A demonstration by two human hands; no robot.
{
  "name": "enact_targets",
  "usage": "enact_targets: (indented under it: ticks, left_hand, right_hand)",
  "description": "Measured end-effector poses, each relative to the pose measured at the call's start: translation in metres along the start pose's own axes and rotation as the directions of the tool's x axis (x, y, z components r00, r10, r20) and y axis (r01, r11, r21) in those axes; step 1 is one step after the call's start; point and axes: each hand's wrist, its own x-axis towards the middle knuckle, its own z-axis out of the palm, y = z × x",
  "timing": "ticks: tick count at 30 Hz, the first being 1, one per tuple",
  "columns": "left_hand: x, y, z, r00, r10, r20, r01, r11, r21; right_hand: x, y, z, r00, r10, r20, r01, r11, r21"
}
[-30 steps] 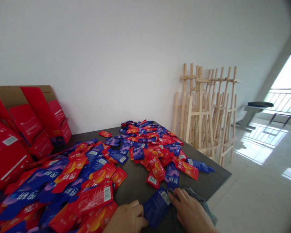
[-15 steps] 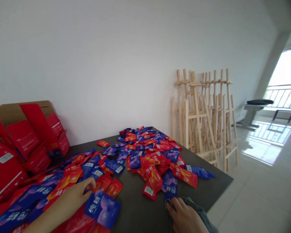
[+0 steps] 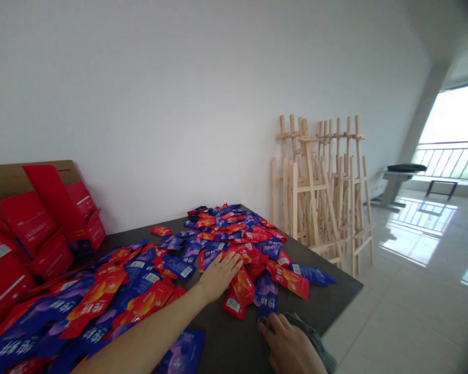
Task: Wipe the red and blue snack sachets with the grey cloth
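Note:
My left hand (image 3: 220, 275) lies palm down with its fingers stretched over the loose pile of red and blue packets, covering part of a red packet (image 3: 243, 284). A blue packet (image 3: 184, 353) lies flat on the dark table beside my left forearm. At the table's near side, my right hand (image 3: 290, 340) is closed, fingertips at the lower end of a blue packet (image 3: 267, 295). Something dark shows at those fingertips, too small to name. Dark green-grey fabric (image 3: 315, 337) shows beside this hand. To the left is a heap of overlapping packets (image 3: 95, 301).
Opened red cartons (image 3: 42, 223) stand at the table's left, against brown cardboard (image 3: 58, 169). More packets are piled towards the back corner of the dark table (image 3: 335, 301). Wooden easels (image 3: 320, 192) lean together past its right edge, near a white wall.
My left hand has gone from the left heap to the right-hand pile, its curled fingers now stretched out. The blue packet beside it stays behind on the table. My right hand keeps its place.

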Motion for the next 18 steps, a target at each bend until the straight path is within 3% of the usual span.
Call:
enact_targets:
  ticks: [3,7,12,15,18]
  left_hand:
    - [0.011,-0.006,0.002,1.000,0.019,0.005,-0.019,1.000,0.023]
    - [-0.018,-0.005,-0.016,0.999,0.013,0.045,-0.015,0.999,0.052]
    - [-0.087,0.037,-0.036,0.985,-0.076,0.157,0.064,0.994,0.084]
    - [-0.118,0.066,-0.034,0.951,-0.100,0.294,0.092,0.995,0.041]
    - [-0.133,0.083,-0.028,0.921,-0.101,0.377,0.125,0.991,-0.040]
  right_hand:
    - [0.000,0.002,-0.001,1.000,0.015,0.009,-0.015,0.999,0.032]
    - [-0.001,0.004,0.001,1.000,0.013,-0.008,-0.012,0.998,0.068]
    - [0.000,-0.001,-0.001,0.999,0.012,0.030,-0.014,0.997,0.071]
    - [0.000,-0.003,-0.009,0.999,0.021,0.046,-0.025,0.996,0.090]
    - [-0.004,0.001,-0.023,0.999,0.006,0.036,-0.013,0.978,0.206]
